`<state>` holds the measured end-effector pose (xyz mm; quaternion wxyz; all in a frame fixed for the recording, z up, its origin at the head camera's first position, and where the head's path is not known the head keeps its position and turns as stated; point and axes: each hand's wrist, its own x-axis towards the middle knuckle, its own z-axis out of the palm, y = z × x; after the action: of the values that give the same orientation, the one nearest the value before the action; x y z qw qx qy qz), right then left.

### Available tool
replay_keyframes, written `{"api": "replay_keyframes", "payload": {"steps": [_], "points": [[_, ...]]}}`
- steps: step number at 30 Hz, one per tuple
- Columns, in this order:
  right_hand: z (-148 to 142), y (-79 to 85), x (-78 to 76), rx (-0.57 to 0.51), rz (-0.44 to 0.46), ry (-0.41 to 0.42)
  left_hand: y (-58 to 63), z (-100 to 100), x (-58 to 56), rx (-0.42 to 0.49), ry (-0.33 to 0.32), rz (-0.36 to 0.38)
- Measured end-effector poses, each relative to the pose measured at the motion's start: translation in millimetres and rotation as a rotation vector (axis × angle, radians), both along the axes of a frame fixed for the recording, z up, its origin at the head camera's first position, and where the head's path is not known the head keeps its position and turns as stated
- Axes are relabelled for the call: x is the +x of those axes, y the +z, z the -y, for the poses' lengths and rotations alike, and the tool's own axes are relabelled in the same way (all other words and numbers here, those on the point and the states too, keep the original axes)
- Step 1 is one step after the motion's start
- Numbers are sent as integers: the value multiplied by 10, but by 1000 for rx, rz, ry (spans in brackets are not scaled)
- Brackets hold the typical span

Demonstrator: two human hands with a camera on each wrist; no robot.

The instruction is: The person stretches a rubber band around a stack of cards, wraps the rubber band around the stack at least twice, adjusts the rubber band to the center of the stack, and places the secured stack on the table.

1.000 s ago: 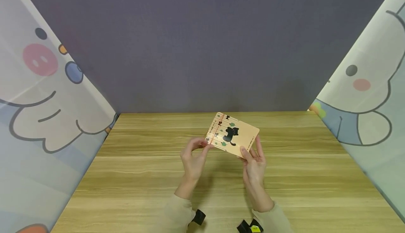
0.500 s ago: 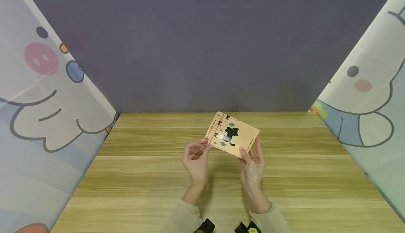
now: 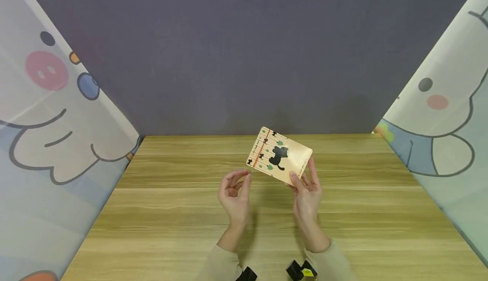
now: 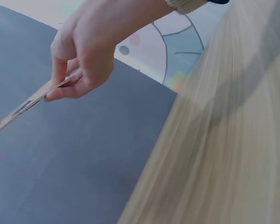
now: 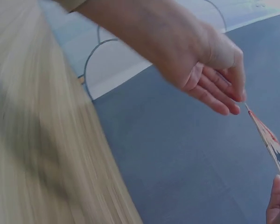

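Note:
A thin cream card (image 3: 284,156) with rounded corners is held tilted above the table. Its face carries a black cat, green leaves, several fine lines and a red-orange band (image 3: 261,148) across the left part. My right hand (image 3: 308,200) grips the card's lower right corner, thumb on the face and fingers behind. In the left wrist view the right hand (image 4: 86,51) pinches the card (image 4: 30,100), seen nearly edge-on. Just below the lower left corner is my left hand (image 3: 234,196), thumb and forefinger tips close together, with nothing visible between them. The right wrist view shows the left hand (image 5: 200,60) beside the card's tip.
A wood-grain table (image 3: 160,213) lies beneath both hands. Behind it rises a dark grey panel (image 3: 244,56). Cartoon-printed sheets flank the table: a left sheet (image 3: 34,111) and a right sheet (image 3: 457,141). Black wrist mounts (image 3: 301,269) sit at the sleeves.
My left fingertips have come away from the card's lower left corner. The card has risen slightly, and the red lines that looked spread now lie as one band across it.

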<state>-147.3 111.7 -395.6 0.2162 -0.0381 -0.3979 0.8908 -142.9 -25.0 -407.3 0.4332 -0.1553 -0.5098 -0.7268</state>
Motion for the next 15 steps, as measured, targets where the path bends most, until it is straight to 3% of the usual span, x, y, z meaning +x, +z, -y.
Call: {"api": "replay_keyframes", "payload": {"steps": [6,15], "points": [[-39,-13,-13,120,-19,42,127,138,-39,-89,-19,46],[-110,-37,-44,233,-28,130,459,323,-94,-318,-1,129]]}}
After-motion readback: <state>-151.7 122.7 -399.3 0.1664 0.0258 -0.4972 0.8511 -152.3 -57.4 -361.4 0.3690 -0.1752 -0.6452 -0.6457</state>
